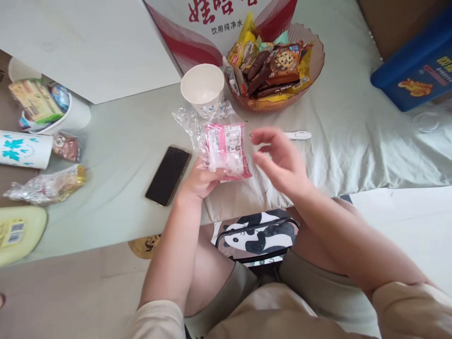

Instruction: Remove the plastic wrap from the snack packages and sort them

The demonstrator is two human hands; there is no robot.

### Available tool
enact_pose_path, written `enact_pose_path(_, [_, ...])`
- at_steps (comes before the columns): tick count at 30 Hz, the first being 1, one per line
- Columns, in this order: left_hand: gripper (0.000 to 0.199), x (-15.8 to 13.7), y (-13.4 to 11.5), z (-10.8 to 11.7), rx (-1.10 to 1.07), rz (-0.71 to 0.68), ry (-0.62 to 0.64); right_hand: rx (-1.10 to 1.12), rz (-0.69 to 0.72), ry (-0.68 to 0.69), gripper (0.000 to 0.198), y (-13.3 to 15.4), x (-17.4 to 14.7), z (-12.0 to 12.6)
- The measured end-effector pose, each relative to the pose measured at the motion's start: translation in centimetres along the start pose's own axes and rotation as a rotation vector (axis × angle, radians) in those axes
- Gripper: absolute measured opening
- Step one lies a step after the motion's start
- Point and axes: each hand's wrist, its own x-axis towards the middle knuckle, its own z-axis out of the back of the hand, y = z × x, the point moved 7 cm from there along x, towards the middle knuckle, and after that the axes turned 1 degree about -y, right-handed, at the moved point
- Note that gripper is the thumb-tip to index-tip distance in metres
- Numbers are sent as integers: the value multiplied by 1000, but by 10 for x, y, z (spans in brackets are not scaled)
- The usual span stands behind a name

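My left hand (pixel 202 181) grips the lower left of a pink-and-white printed packet (pixel 229 148). Loose clear plastic (pixel 192 123) bunches out at the packet's upper left. To the right of the packet, apart from it, my right hand (pixel 280 160) is slightly blurred, its fingers curved and spread with nothing between them. Behind the packet stands a white paper cup (pixel 203 87), open end up. A slim white object (pixel 299 135) lies beyond my right hand, partly hidden by it. A phone (pixel 168 175) with a dark screen rests left of my left hand.
A ribbed bowl (pixel 318 61) heaped with wrapped snacks sits before a red-and-white box (pixel 197 44). At left are a tipped paper cup (pixel 26 149), a white tub (pixel 76 113) of packets, a plastic-wrapped item (pixel 49 184) and a pale yellow container (pixel 21 233). A blue container (pixel 416 61) stands right.
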Motion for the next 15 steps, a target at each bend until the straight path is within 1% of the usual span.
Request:
enact_pose_path(1, [80,-1,1,-3,-4,6,29,60,-68,-72,47,-10,4,9])
enact_pose_path(2, [84,-1,2,-6,-3,14,67,130,-133,-91,51,-20,7,12])
enact_pose_path(3, [87,-2,3,-10,6,20,114,212,-190,-49,56,-28,10,11])
enact_pose_path(5, [89,-2,5,-19,43,35,220,371,-280,117,60,-35,12,-2])
enact_pose_path(6, [88,-2,7,-23,68,45,267,425,-308,175,59,-36,12,-7])
enact_pose_path(7, [87,-1,8,-26,99,62,306,454,-320,197,58,-35,12,-9])
enact_pose_path(8, [85,0,10,-28,133,82,336,453,-316,186,56,-34,13,-10])
enact_pose_path(9, [84,1,12,-28,169,101,352,422,-298,154,52,-32,13,-8])
enact_pose_path(11, [82,4,13,-27,251,102,347,287,-231,77,38,-28,14,-3])
enact_pose_path(13, [85,7,11,-26,337,40,313,99,-142,21,23,-22,13,1])
enact_pose_path(15, [89,9,6,-26,410,-70,271,-82,-33,-23,20,-15,11,4])
